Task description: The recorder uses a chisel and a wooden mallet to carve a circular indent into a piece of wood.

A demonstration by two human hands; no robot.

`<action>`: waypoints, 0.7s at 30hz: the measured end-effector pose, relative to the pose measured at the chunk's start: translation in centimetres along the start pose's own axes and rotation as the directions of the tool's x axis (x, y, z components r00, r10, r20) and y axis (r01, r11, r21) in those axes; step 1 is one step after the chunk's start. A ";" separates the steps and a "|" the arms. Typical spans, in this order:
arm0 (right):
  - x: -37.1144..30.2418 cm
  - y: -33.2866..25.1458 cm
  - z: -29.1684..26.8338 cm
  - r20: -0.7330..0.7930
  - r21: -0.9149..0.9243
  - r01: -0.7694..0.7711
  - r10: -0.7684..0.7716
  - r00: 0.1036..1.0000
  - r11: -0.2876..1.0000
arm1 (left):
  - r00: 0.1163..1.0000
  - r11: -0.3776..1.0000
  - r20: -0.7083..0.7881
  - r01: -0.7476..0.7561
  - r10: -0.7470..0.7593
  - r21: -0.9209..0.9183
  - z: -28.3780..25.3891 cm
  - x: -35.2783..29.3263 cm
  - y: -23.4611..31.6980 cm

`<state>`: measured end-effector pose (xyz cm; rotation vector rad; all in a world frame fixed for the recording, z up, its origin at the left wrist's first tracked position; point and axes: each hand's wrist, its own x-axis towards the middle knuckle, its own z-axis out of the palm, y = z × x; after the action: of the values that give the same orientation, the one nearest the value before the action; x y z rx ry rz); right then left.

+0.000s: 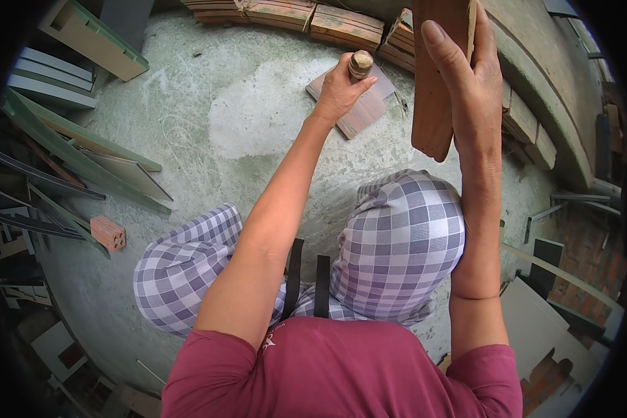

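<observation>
My left hand (336, 94) is closed around the upright wooden handle of a chisel (361, 63). Its round, worn top faces up, and the blade is hidden beneath my fist. Under that hand, flat pinkish-brown wooden pieces (364, 117) lie on the concrete floor; how they join cannot be made out. My right hand (475, 90) grips a long, thick wooden block (433, 104), raised well above the floor to the right of the chisel. The thumb lies along the block's face, and its far end runs out of the picture.
Stacked wooden planks (279, 14) line the far edge, beside a curved concrete ledge (536, 90) at right. Leaning boards (90, 153) and a hollow red brick (109, 233) stand at left. Scrap panels (536, 320) lie at lower right. My knees in checked trousers (400, 244) flank the work.
</observation>
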<state>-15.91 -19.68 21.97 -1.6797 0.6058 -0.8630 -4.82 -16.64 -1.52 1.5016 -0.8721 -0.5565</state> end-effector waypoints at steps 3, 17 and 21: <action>0.4 1.1 -1.4 0.088 0.022 0.077 -0.078 0.993 0.997 | 0.993 1.000 0.113 -0.022 0.023 -0.008 -0.2 0.7 0.3; -4.0 5.5 -8.7 -0.180 -0.315 0.234 -0.300 0.937 0.920 | 0.959 0.998 0.277 0.058 -0.066 0.035 0.8 1.2 1.9; -5.2 6.8 -10.1 -0.152 -0.305 0.195 -0.250 0.956 0.932 | 0.963 0.998 0.266 0.038 -0.050 0.049 0.1 1.2 1.9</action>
<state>-26.80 -23.53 15.60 -1.9718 0.7039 -1.1518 -4.58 -17.59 0.54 1.5091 -1.0661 -0.7913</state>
